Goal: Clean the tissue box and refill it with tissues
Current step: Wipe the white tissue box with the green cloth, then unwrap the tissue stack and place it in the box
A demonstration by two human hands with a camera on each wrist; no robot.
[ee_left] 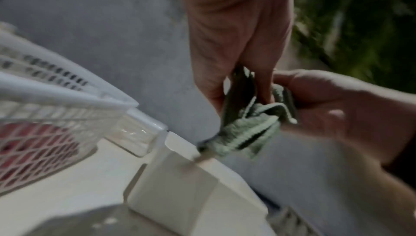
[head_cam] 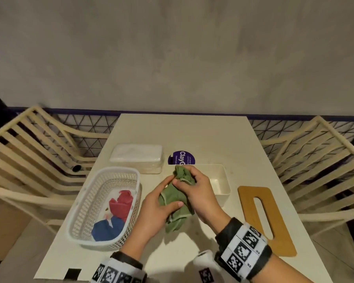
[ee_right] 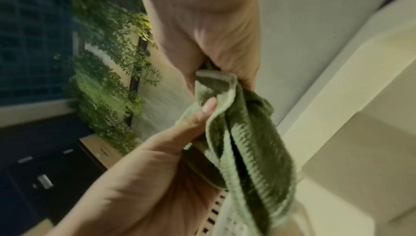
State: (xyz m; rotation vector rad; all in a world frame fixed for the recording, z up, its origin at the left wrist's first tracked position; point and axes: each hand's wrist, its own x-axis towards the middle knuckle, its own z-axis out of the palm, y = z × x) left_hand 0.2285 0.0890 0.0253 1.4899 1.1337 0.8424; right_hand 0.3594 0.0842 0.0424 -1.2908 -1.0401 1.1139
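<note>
White basket [head_cam: 119, 176] of red [head_cam: 122, 203] and blue cloths [head_cam: 107, 229].

This looks like a café or restaurant seating spot. A small pale worktop [head_cam: 192, 135] stands against a bare grey plaster wall [head_cam: 172, 58], with a cream slatted chair [head_cam: 35, 144] off its left edge and a matching chair [head_cam: 315, 152] off its right edge. Near the far edge lies a round purple branded sticker [head_cam: 182, 158] with printed wording. The right wrist view shows a hanging wall of green foliage [ee_right: 105, 72] and dark cabinets [ee_right: 40, 168] with metal handles.
</note>
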